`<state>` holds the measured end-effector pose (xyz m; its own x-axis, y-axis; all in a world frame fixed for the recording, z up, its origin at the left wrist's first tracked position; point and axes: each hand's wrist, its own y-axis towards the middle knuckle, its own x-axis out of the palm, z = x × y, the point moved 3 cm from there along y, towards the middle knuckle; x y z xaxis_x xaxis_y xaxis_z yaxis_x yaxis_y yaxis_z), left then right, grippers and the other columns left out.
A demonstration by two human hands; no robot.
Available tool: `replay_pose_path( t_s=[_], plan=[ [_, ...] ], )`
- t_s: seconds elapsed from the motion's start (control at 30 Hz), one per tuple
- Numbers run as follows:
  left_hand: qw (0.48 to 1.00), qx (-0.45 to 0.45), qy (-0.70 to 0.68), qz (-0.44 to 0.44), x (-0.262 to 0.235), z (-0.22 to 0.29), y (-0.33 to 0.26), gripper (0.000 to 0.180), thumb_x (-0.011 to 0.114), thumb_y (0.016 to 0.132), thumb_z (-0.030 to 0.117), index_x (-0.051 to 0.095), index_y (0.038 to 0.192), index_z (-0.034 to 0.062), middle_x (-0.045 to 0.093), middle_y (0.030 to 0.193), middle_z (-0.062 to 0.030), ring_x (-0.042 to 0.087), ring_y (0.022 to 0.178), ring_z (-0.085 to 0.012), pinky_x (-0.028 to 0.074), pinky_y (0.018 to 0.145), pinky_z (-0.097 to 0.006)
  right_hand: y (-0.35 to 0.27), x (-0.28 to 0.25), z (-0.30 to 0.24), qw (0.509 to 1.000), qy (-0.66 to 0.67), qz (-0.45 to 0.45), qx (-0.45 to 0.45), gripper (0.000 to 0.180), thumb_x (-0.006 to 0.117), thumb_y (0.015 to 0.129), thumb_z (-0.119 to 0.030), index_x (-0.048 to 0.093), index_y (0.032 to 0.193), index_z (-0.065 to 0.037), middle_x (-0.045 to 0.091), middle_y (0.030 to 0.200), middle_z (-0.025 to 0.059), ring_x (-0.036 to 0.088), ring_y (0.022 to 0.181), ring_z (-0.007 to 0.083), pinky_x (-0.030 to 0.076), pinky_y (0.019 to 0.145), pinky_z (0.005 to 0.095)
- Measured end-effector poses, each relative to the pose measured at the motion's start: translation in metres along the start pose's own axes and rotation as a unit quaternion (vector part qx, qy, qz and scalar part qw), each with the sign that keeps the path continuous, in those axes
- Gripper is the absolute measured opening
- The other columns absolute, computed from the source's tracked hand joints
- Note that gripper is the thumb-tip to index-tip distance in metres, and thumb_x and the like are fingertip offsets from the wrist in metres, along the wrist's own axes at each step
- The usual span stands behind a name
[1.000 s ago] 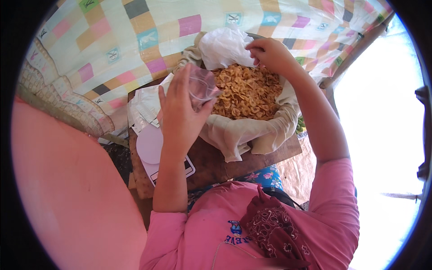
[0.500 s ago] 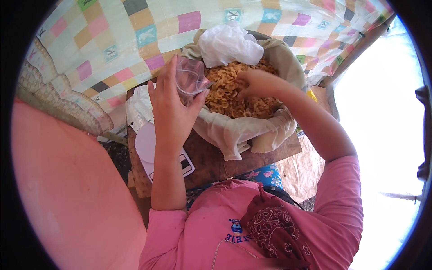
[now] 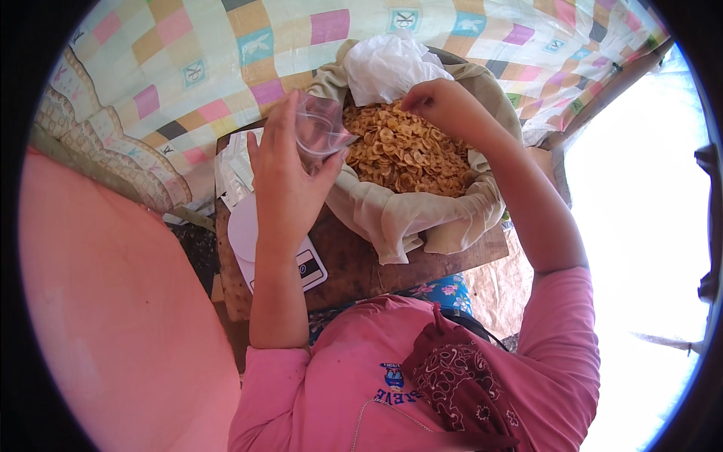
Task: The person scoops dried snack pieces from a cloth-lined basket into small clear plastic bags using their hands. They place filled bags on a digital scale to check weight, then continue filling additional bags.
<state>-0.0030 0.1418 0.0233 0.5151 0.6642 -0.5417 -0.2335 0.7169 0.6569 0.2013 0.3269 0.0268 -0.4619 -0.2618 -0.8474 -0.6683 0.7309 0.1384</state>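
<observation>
My left hand (image 3: 290,169) holds a clear plastic pouch (image 3: 318,129) between thumb and fingers, its mouth spread at the left rim of a cloth-lined tub (image 3: 392,218). Thin golden-brown chips (image 3: 407,151) fill the tub. Above their far right part is my right hand (image 3: 444,105), its fingers curled together and raised off the heap. Whether anything is inside those fingers is hidden. A crumpled white plastic bag (image 3: 388,68) lies at the tub's far side, right beside the right fingertips; I cannot tell if they touch it.
A white kitchen scale (image 3: 245,233) sits under my left forearm on a wooden table (image 3: 346,260). Clear and white plastic packets (image 3: 235,169) lie behind it. A patterned sheet (image 3: 211,83) hangs along the far side, and a pink surface (image 3: 120,301) rises at the left.
My right hand has lifted out of the chips and moved up, toward the white bag. The left hand keeps the pouch in nearly the same place.
</observation>
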Motion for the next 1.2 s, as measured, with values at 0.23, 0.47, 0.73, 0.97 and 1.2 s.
replay_pose_path(
  t_s=[0.23, 0.47, 0.73, 0.97, 1.2],
  plan=[
    [0.999, 0.018, 0.031, -0.029, 0.013, 0.001, -0.003, 0.087, 0.085, 0.076, 0.018, 0.04, 0.151, 0.013, 0.054, 0.144, -0.0105, 0.052, 0.133, -0.0303, 0.024, 0.116, -0.062, 0.027, 0.031, 0.027, 0.989, -0.145, -0.002, -0.033, 0.022, 0.069, 0.088, -0.016, 0.076, 0.107, -0.007, 0.074, 0.098, 0.0107, 0.071, 0.087, 0.024, 0.054, 0.081, 0.0346],
    [0.998, 0.005, 0.036, -0.044, 0.016, -0.002, -0.007, 0.087, 0.085, 0.076, 0.017, 0.04, 0.151, 0.0129, 0.054, 0.145, -0.0113, 0.051, 0.134, -0.0316, 0.023, 0.116, -0.063, 0.027, 0.013, 0.034, 0.952, 0.266, -0.078, 0.132, 0.027, 0.064, 0.098, -0.014, 0.069, 0.122, -0.005, 0.07, 0.111, 0.0075, 0.071, 0.09, 0.0161, 0.055, 0.078, 0.0277],
    [0.998, 0.012, 0.029, -0.046, 0.021, 0.001, -0.005, 0.086, 0.085, 0.077, 0.017, 0.04, 0.151, 0.0129, 0.053, 0.146, -0.012, 0.05, 0.136, -0.0319, 0.023, 0.117, -0.062, 0.015, 0.004, 0.029, 0.808, 0.551, -0.095, 0.189, 0.029, 0.057, 0.099, -0.008, 0.057, 0.128, -0.002, 0.066, 0.112, 0.01, 0.069, 0.095, 0.014, 0.057, 0.078, 0.0246],
    [0.998, 0.01, 0.036, -0.045, 0.021, -0.002, -0.006, 0.087, 0.084, 0.077, 0.018, 0.039, 0.151, 0.0131, 0.053, 0.145, -0.012, 0.05, 0.135, -0.0318, 0.023, 0.117, -0.062, 0.015, 0.003, 0.035, 0.845, 0.493, -0.09, 0.185, 0.025, 0.061, 0.097, -0.01, 0.061, 0.121, -0.003, 0.067, 0.103, 0.0051, 0.066, 0.089, 0.0108, 0.055, 0.077, 0.0229],
    [0.997, 0.006, 0.044, -0.066, 0.023, -0.003, -0.006, 0.093, 0.085, 0.076, 0.023, 0.035, 0.154, 0.0143, 0.05, 0.148, -0.0128, 0.046, 0.139, -0.0309, 0.023, 0.117, -0.064, 0.014, -0.002, 0.044, 0.9, 0.407, -0.007, 0.157, 0.035, 0.068, 0.095, -0.012, 0.06, 0.127, -0.001, 0.068, 0.108, 0.0081, 0.068, 0.091, 0.0146, 0.056, 0.08, 0.0274]
  ],
)
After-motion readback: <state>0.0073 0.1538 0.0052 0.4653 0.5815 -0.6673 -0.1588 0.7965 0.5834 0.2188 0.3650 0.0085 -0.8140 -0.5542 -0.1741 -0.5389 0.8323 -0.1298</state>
